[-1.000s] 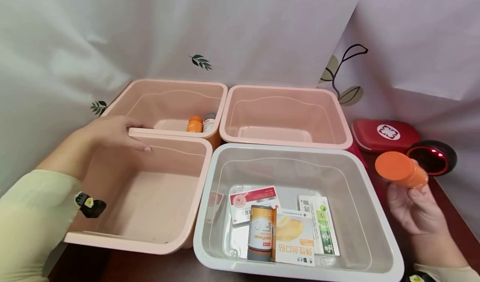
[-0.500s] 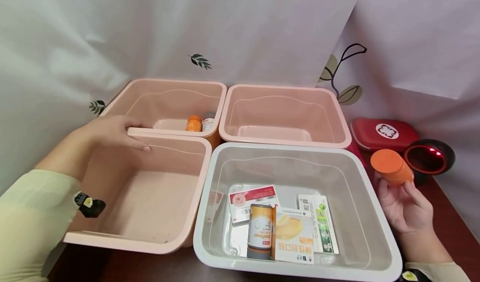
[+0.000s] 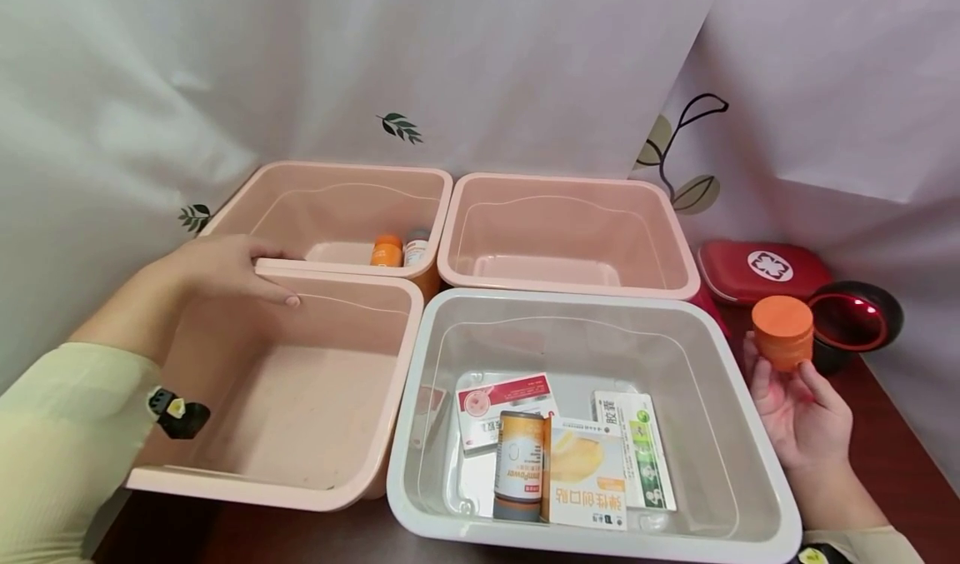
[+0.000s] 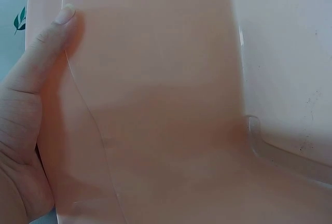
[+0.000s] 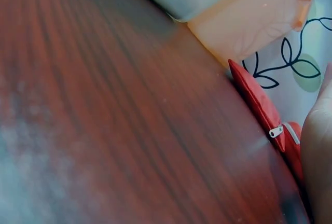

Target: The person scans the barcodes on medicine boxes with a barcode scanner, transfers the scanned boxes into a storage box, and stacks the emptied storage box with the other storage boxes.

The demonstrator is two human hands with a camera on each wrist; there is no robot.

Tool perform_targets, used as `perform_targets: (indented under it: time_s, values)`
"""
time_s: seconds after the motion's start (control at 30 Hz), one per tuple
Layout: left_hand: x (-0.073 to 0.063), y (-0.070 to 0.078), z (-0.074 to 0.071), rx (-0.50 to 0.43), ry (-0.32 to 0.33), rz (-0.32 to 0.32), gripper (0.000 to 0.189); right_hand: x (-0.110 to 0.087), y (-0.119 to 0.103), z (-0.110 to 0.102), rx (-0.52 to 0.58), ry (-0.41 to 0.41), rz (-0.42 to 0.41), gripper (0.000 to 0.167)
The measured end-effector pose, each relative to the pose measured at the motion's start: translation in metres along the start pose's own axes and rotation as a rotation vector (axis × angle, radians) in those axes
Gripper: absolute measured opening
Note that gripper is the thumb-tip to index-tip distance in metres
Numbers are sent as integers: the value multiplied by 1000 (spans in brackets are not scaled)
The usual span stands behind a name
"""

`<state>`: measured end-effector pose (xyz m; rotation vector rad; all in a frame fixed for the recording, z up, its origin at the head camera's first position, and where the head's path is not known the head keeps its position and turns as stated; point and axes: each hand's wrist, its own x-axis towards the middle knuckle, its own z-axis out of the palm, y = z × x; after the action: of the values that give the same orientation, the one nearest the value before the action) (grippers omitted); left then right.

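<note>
My right hand (image 3: 806,418) holds an orange bottle (image 3: 783,339) upright, right of the grey bin. The bottle's orange cap faces up, and my palm is turned upward beneath it. In front of a black scanner (image 3: 858,318) glowing red inside, the bottle overlaps its left edge. Only a sliver of that hand shows in the right wrist view; the bottle is out of that frame. My left hand (image 3: 228,268) grips the rim of the front left pink bin (image 3: 315,406). Its thumb (image 4: 59,32) lies against the inner wall; the other fingers reach over the rim, partly hidden.
The grey bin (image 3: 592,306) holds an orange-and-grey bottle (image 3: 521,456) and several medicine boxes. Two bottles, one orange (image 3: 386,252), stand in the back left pink bin (image 3: 352,172). Another pink bin (image 3: 570,231) sits beside it. A red first-aid case (image 3: 765,272) lies behind the scanner.
My right hand has moved left and turned, bringing the tilted orange bottle upright in front of the scanner. My left hand stays on the rim.
</note>
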<state>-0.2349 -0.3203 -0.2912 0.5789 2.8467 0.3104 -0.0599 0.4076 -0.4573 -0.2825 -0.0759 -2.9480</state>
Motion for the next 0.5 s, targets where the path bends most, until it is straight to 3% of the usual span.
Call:
perform_targets:
  time_s: [0.23, 0.5]
  values:
    - [0, 0, 0, 10, -2, -8, 71, -1, -5, 0, 58, 87, -15, 43]
    - [1, 0, 0, 4, -7, -14, 71, -2, -7, -1, 49, 95, -18, 45]
